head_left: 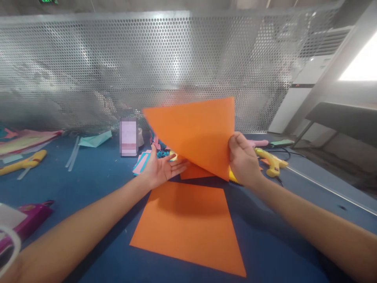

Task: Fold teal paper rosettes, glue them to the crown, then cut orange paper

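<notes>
Head view, right hand (244, 160) gripping orange sheet (200, 133), left hand (161, 171) splayed

Two bare forearms (97, 214) stretched forward, left hand (163, 169) palm turned upward, thumb (153, 152) raised, fingers loosely spread toward the right hand (244, 159), which sits slightly higher, fingers bent in a grip.

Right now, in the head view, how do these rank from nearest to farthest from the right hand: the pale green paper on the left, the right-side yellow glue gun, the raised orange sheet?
1. Raised orange sheet: held in the right hand.
2. Yellow glue gun: just right of that hand.
3. Pale green paper: far over on the left.
</notes>
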### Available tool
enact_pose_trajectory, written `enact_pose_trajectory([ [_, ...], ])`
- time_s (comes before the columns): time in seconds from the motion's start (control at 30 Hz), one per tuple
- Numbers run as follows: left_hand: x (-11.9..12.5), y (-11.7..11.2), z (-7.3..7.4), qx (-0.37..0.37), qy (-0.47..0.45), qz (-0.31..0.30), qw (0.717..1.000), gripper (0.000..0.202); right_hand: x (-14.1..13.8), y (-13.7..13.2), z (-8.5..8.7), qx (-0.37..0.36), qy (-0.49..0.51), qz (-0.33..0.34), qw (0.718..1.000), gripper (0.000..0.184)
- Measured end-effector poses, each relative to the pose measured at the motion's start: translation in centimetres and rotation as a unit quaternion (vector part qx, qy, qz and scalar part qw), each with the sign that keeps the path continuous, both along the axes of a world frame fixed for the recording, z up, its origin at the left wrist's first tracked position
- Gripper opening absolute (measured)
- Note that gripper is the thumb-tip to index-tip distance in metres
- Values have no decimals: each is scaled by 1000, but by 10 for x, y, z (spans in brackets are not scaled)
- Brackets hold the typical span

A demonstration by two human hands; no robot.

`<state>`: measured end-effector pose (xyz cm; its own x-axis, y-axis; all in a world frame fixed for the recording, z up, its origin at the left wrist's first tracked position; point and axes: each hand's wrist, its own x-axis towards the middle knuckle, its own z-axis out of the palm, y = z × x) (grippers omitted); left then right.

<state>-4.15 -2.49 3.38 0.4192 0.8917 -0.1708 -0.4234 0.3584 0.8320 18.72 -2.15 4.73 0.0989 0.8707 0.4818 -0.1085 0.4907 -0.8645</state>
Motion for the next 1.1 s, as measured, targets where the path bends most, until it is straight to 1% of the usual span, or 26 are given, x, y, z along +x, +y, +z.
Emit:
enact_pose_trajectory([
  [0.07,0,0,0,-17,-12,-3,1000,72,11,14,6,9,49,-61,997,14],
  [0.13,1,0,0,-37,-36,-16,999,74,24,28,11,21,89,-105,990,9],
  [0.2,3,-1,-1,-51,-60,-33,996,77,36,38,18,30,118,-131,984,7],
  [0.27,4,-3,-2,-56,-75,-44,995,81,43,41,25,38,135,-134,981,7],
  [0.33,5,-4,-2,-59,-77,-51,994,83,45,38,32,47,143,-125,981,7],
  [0.43,5,-5,-3,-56,-64,-54,995,83,38,26,41,50,133,-84,986,8],
  [0.57,4,-5,-1,-54,-61,-66,994,84,24,7,46,26,104,-3,994,7],
  [0.63,3,-5,-1,-58,-67,-82,993,85,19,-1,47,-2,73,57,996,11],
  [0.7,3,-6,-1,-65,-70,-101,990,85,17,-8,48,-23,35,93,995,17],
  [0.77,3,-6,-2,-71,-69,-113,989,85,17,-12,49,-40,7,91,995,24],
  [0.87,4,-7,-3,-68,-56,-111,990,87,19,-13,48,-63,-36,76,994,33],
  [0.97,6,-9,0,-55,-56,-114,990,85,20,-8,45,-53,-82,65,993,43],
  [1.03,7,-10,3,-42,-69,-124,989,79,21,-3,43,-45,-80,59,994,45],
  [1.1,8,-12,6,-31,-75,-127,989,70,22,3,40,-49,-62,58,995,42],
])
